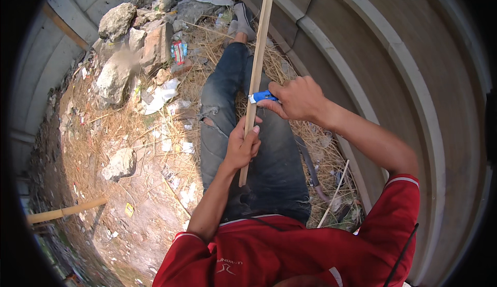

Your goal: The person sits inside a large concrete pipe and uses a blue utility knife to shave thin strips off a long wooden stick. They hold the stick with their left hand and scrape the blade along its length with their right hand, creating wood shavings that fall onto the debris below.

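Note:
A long, pale split bamboo strip (260,38) runs from above my lap up past my feet and out of the top edge. My left hand (242,146) is closed around its lower part, thumb on top, with a short end sticking out below the fist. In my right hand (297,99) is a blue utility knife (265,96), gripped between thumb and curled fingers. The knife's tip meets the strip's right side, a little above my left hand. How far the blade is out is too small to tell. My legs in torn dark trousers (269,163) stretch out beneath.
Corrugated metal sheeting (393,80) rises close on my right. Rocks (111,75) are heaped at the far left, with straw, paper scraps and litter around. A bamboo pole (67,211) juts in at the left. A curved dark tool-like object (310,170) and a thin stick (334,194) lie beside my right thigh.

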Demonstrator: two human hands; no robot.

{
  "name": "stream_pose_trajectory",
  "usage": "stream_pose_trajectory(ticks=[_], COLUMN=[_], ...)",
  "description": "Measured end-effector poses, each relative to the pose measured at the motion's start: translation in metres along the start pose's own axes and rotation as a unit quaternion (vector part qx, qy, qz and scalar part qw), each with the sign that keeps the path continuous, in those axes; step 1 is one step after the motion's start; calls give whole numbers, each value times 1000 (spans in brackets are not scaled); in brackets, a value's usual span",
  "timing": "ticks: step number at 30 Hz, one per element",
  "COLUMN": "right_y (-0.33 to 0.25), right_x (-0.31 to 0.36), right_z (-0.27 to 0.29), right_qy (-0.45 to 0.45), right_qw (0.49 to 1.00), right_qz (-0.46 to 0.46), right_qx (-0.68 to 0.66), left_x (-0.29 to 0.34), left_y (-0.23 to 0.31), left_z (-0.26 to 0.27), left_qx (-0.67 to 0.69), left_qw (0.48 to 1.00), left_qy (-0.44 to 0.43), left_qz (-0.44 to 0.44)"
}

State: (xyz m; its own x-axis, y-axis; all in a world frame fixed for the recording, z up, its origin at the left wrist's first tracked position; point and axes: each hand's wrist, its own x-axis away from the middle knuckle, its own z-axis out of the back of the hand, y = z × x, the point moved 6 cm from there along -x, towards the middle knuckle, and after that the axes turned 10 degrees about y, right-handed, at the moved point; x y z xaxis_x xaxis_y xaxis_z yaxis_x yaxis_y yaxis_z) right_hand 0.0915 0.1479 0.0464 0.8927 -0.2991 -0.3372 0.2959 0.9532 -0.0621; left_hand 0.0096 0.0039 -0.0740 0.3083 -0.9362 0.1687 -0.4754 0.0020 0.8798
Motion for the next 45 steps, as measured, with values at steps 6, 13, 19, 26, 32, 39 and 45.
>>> stream_pose_trajectory(ticks=[6,13,19,26,32,39,45], right_y=[38,218,200,125,69,58,21], right_x=[-74,-121,-120,-72,-49,-55,-49], right_z=[38,184,243,131,68,56,77], right_qy=[137,340,331,148,161,228,128], right_qw=[989,892,885,950,919,829,939], right_qz=[-59,-294,-325,-269,-239,-211,-157], right_qx=[24,44,47,-54,-268,-466,-277], left_x=[7,61,40,33,35,26,-13], left_y=[9,-45,-27,-25,-24,13,52], left_z=[13,16,7,14,10,-11,-33], left_qx=[23,-48,-60,-57,-98,-299,-160], left_qw=[1000,997,995,997,992,935,966], left_qy=[-3,-42,-68,-15,-16,-1,79], left_qz=[13,42,-48,-46,-74,-191,-185])
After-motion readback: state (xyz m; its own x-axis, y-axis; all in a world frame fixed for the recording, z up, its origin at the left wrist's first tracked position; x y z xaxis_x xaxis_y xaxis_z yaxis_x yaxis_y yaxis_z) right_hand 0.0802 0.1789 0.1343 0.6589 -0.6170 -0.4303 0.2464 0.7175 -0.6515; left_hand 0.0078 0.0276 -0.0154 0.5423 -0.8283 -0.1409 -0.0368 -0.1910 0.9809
